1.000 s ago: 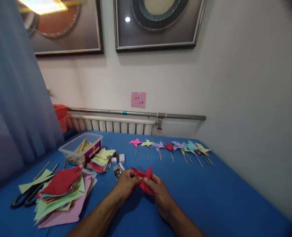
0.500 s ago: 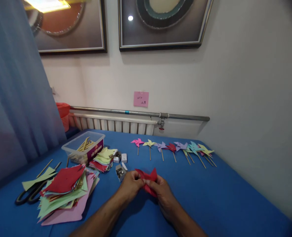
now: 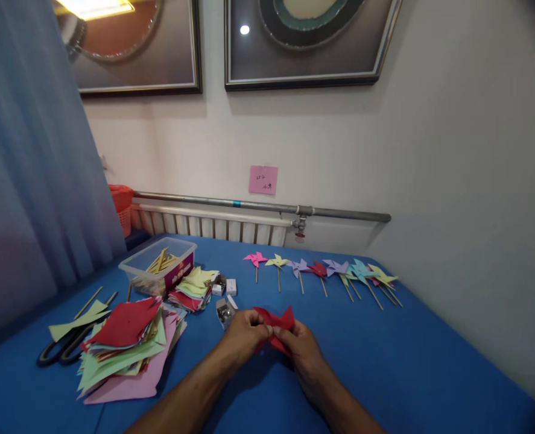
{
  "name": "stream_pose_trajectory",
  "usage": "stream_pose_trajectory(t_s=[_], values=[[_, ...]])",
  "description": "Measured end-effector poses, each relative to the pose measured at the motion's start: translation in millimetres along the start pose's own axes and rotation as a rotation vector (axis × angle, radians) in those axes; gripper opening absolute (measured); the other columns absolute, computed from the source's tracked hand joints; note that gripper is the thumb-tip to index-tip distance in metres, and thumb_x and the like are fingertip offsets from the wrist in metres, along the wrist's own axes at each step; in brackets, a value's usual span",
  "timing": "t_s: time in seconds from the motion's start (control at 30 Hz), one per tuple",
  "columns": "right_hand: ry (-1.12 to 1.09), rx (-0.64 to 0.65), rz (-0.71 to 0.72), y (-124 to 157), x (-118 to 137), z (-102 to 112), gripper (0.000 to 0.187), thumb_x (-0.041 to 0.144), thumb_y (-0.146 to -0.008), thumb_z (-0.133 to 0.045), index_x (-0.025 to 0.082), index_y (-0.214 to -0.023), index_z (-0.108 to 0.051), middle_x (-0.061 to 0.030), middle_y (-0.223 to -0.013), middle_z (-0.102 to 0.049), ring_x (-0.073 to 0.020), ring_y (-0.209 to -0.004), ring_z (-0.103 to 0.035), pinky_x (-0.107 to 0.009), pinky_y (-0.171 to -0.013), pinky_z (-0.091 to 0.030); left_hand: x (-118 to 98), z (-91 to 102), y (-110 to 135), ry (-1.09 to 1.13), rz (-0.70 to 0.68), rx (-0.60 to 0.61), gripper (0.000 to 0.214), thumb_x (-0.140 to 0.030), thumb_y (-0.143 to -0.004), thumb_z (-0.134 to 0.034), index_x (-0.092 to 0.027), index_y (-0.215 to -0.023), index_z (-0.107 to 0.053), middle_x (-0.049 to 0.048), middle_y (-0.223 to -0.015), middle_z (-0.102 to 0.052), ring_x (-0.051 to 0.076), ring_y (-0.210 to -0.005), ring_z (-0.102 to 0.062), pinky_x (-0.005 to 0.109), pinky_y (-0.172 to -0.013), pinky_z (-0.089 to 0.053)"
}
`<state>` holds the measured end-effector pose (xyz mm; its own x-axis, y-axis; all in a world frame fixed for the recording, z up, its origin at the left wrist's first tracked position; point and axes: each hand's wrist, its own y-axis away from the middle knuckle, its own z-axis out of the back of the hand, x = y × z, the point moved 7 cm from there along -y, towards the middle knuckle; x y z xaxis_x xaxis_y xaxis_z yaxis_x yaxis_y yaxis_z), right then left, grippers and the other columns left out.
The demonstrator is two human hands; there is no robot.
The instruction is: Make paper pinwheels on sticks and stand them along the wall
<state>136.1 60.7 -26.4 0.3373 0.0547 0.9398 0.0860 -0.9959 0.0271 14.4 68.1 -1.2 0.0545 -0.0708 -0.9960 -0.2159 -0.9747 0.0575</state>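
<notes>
Fingers [image 3: 264, 332] of the left hand [image 3: 242, 334] and right hand [image 3: 302, 346] pinch a folded red paper [image 3: 277, 320] over the near middle of the worktop [image 3: 385, 374]. From the left, a curtain [image 3: 36, 150] hangs alongside; scissors [image 3: 78, 335] lie under a pale green strip [image 3: 75, 323], near a paper stack [image 3: 125, 328]. Farther back, a clear box [image 3: 179, 273] of sticks [image 3: 161, 262], a smaller stack [image 3: 195, 284] and little boxes [image 3: 231, 287] crowd the left hand's far side. Pinwheels [image 3: 336, 267] line the far right; blue surface stretches from the right hand to the slanting right edge, beside the wall [image 3: 466, 211].
</notes>
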Motion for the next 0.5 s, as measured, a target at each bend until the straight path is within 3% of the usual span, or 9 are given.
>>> stream_pose_trajectory(t_s=[0.5], values=[[0.005,-0.022,-0.007,-6.5,-10.6,5.7,0.042,0.041,-0.061,-0.087,0.015,-0.091,-0.075,-0.0062,-0.077,-0.076,-0.0221,-0.071,-0.069,-0.029,-0.064,-0.051,0.4,3.8,-3.1,-0.097,-0.044,-0.018,0.021,-0.032,-0.066,-0.068,-0.018,-0.062,-0.054,-0.0051,-0.052,-0.050,0.008,-0.048,-0.039,0.023,-0.049,-0.027]])
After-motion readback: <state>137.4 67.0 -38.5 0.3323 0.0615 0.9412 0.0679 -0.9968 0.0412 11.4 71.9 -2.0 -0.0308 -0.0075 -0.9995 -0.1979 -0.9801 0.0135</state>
